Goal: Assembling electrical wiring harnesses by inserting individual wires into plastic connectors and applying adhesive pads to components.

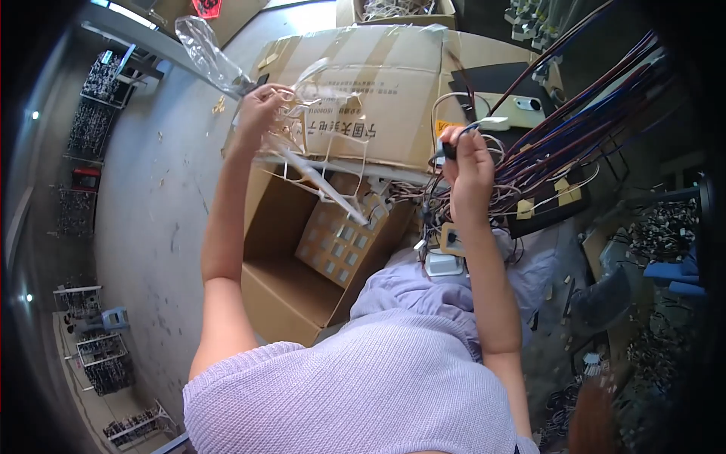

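My left hand is closed at the left side of a large cardboard box, with white cables bunched at its fingers. I cannot make out exactly what lies inside that grip. A long whitish strip slants down from beneath the hand, over an open box. My right hand is raised to the right of the large box, its fingers pinching a small black connector. Beside it, a thick bundle of dark red and blue wires runs to the upper right. Tangled cables lie below that hand.
An open cardboard box with a gridded insert stands in front of me. A phone lies by the wires, and a white block-shaped device rests near my lap. Clear plastic hangs at the upper left. Cable racks stand along the left.
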### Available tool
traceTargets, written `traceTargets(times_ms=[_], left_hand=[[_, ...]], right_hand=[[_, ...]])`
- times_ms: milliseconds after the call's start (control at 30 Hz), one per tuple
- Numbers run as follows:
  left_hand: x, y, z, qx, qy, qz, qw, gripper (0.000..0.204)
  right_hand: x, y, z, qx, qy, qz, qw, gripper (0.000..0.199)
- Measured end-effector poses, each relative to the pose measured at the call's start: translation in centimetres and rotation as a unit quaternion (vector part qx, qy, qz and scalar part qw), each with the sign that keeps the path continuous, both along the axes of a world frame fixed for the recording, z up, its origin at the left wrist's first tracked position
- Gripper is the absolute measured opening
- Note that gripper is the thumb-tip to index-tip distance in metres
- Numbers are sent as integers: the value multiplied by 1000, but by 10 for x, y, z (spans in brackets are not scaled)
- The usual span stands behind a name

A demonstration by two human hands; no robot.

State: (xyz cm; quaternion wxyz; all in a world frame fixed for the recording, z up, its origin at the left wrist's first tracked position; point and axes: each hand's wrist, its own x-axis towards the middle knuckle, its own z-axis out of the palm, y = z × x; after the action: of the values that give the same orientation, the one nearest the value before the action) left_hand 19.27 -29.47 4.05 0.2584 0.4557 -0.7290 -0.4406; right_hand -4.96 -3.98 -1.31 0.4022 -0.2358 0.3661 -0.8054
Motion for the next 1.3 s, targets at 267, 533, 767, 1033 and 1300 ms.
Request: traceTargets(times_ms=[267,533,767,1033,1300], left_hand=[[-30,-99,-162,-207,18,566,798,26],[-32,44,-110,-364,-196,-204,888,63],[-51,-17,-65,-230,-129,7,965,35],[-83,-125,-75,-623,-211,251,710,19],[-90,7,-110,-397,-212,-159,879,38]], right_hand=[[44,25,-24,54,501,147,851,10],[34,53,-51,140,462,132,866,7],[43,66,-70,150,514,128,835,8],[43,72,-78,162,520,169,821,8],[39,77,-87,191,554,166,793,9]])
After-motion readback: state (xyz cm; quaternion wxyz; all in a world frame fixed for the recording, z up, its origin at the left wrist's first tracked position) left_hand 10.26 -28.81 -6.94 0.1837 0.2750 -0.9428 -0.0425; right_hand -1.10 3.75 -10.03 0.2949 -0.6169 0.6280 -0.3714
